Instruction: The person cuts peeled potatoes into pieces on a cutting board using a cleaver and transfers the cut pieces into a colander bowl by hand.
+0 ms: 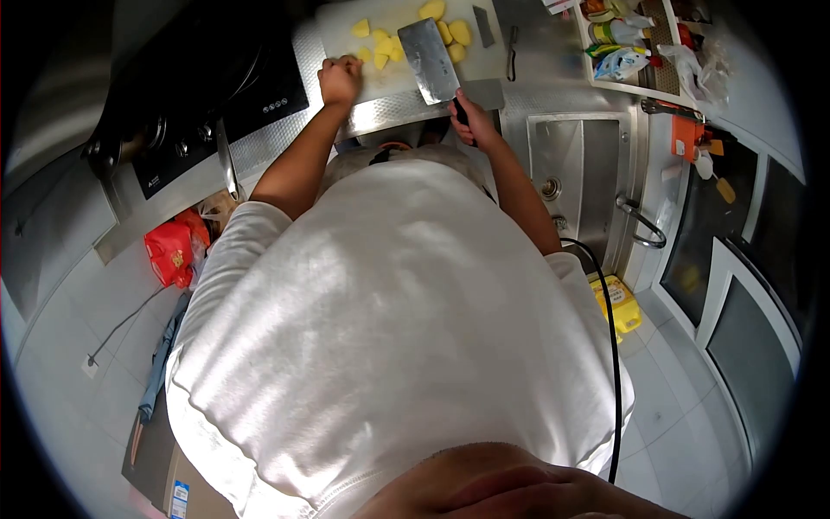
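Observation:
My right hand (474,123) is wrapped round the black handle of a cleaver (430,62), whose wide blade lies flat-looking over the cutting board (341,19). Yellow potato pieces (383,47) are spread on the board left of the blade, and more potato chunks (459,33) show just right of it. At the board's left front edge rests my left hand (340,80), its fingers curled in; what they hold, if anything, is hidden. A flat grey strip (483,27) lies to the right of the chunks.
Right of the board are a small dark knife (513,54), a sink (577,164) with a curved faucet (641,222), and a tray of bottles and bags (618,35). The black stove (268,86) is on the left, a pan handle (226,160) jutting toward my arm.

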The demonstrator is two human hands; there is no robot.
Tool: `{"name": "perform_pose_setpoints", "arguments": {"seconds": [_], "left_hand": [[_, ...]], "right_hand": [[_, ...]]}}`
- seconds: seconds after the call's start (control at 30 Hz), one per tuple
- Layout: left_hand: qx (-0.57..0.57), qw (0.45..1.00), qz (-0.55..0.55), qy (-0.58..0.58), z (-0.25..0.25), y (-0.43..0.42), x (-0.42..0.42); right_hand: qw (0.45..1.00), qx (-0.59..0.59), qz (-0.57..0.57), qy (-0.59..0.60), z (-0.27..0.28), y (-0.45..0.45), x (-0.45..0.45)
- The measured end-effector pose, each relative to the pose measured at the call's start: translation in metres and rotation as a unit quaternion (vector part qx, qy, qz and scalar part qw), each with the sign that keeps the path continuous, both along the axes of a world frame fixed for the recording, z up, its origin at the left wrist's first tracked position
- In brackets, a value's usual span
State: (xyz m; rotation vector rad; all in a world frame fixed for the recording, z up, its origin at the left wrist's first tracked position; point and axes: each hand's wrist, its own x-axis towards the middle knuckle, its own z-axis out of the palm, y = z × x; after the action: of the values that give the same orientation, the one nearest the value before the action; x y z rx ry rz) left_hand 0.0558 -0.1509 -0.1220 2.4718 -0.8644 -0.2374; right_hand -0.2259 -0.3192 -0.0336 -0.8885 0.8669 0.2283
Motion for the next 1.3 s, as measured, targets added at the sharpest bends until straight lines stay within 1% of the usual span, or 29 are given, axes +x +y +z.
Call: {"name": "perform_pose_setpoints", "arguments": {"seconds": [0.03, 0.07, 0.1, 0.13, 0.17, 0.23, 0.27, 0.3, 0.37, 0.4, 0.43, 0.47, 0.5, 0.53, 0.57, 0.6, 0.63, 0.67, 0.7, 0.77, 0.87, 0.97, 1.23, 1.3], "left_hand": [[0.0, 1.0, -0.003, 0.0, -0.003, -0.004, 0.003], [-0.053, 0.989, 0.049, 0.129, -0.006, -0.009, 0.009], [-0.103, 0.956, 0.1, 0.255, -0.004, -0.012, 0.011], [-0.163, 0.918, 0.125, 0.339, -0.003, -0.014, 0.009], [-0.162, 0.918, 0.124, 0.339, -0.001, -0.013, 0.008], [-0.245, 0.86, 0.123, 0.43, -0.005, -0.01, 0.009], [-0.234, 0.865, 0.095, 0.434, -0.007, -0.004, 0.01], [-0.234, 0.865, 0.096, 0.434, -0.007, 0.002, 0.008], [-0.208, 0.919, 0.051, 0.33, -0.007, 0.014, 0.003], [-0.254, 0.904, 0.054, 0.339, -0.016, 0.018, 0.001], [-0.253, 0.904, 0.056, 0.339, -0.002, 0.02, -0.001], [-0.246, 0.904, 0.066, 0.343, 0.012, 0.025, -0.007], [-0.238, 0.904, 0.075, 0.347, 0.023, 0.027, -0.01], [-0.238, 0.904, 0.077, 0.347, 0.007, 0.031, -0.01], [-0.249, 0.892, 0.102, 0.362, -0.008, 0.035, -0.011], [-0.259, 0.88, 0.127, 0.377, -0.02, 0.04, -0.011], [-0.259, 0.88, 0.13, 0.377, -0.019, 0.041, -0.013], [-0.287, 0.846, 0.156, 0.423, -0.017, 0.04, -0.015], [-0.313, 0.807, 0.181, 0.467, -0.014, 0.039, -0.017], [-0.308, 0.808, 0.184, 0.467, -0.006, 0.037, -0.02], [-0.308, 0.806, 0.185, 0.47, -0.004, 0.036, -0.021], [-0.314, 0.802, 0.189, 0.472, -0.011, 0.034, -0.022], [-0.322, 0.799, 0.203, 0.465, -0.008, 0.032, -0.025], [-0.319, 0.814, 0.18, 0.45, -0.007, 0.033, -0.025]], "right_hand": [[1.0, -0.001, -0.004, -0.002, 0.0, 0.001, 0.0], [1.0, -0.001, -0.007, -0.003, 0.0, 0.001, 0.0], [1.0, 0.005, -0.011, -0.003, 0.0, 0.001, -0.001], [1.0, 0.012, -0.014, -0.004, 0.001, 0.002, -0.001], [1.0, 0.013, -0.015, -0.004, 0.002, 0.003, -0.001], [1.0, 0.013, -0.02, -0.015, 0.004, 0.003, 0.0], [1.0, 0.014, -0.019, -0.015, 0.005, 0.004, 0.001], [1.0, 0.008, -0.021, -0.015, 0.007, 0.004, 0.002], [1.0, 0.004, -0.02, -0.014, 0.012, 0.007, 0.006], [0.999, -0.042, 0.009, 0.0, 0.018, 0.009, 0.01], [0.995, -0.088, 0.037, 0.014, 0.018, 0.011, 0.013], [0.995, -0.086, 0.039, 0.015, 0.017, 0.017, 0.017], [0.972, -0.223, 0.065, 0.019, 0.011, 0.023, 0.021], [0.93, -0.356, 0.09, 0.023, 0.011, 0.03, 0.028], [0.93, -0.356, 0.093, 0.022, 0.014, 0.034, 0.032], [0.894, -0.418, 0.153, 0.052, 0.028, 0.039, 0.039], [0.849, -0.477, 0.211, 0.082, 0.04, 0.044, 0.044], [0.827, -0.512, 0.219, 0.08, 0.047, 0.05, 0.049], [0.826, -0.512, 0.221, 0.08, 0.05, 0.055, 0.052], [0.791, -0.55, 0.245, 0.105, 0.056, 0.064, 0.057], [0.79, -0.55, 0.245, 0.113, 0.067, 0.072, 0.062], [0.784, -0.559, 0.249, 0.109, 0.061, 0.074, 0.062], [0.778, -0.571, 0.245, 0.093, 0.05, 0.073, 0.059], [0.779, -0.571, 0.242, 0.088, 0.046, 0.07, 0.061]]}}
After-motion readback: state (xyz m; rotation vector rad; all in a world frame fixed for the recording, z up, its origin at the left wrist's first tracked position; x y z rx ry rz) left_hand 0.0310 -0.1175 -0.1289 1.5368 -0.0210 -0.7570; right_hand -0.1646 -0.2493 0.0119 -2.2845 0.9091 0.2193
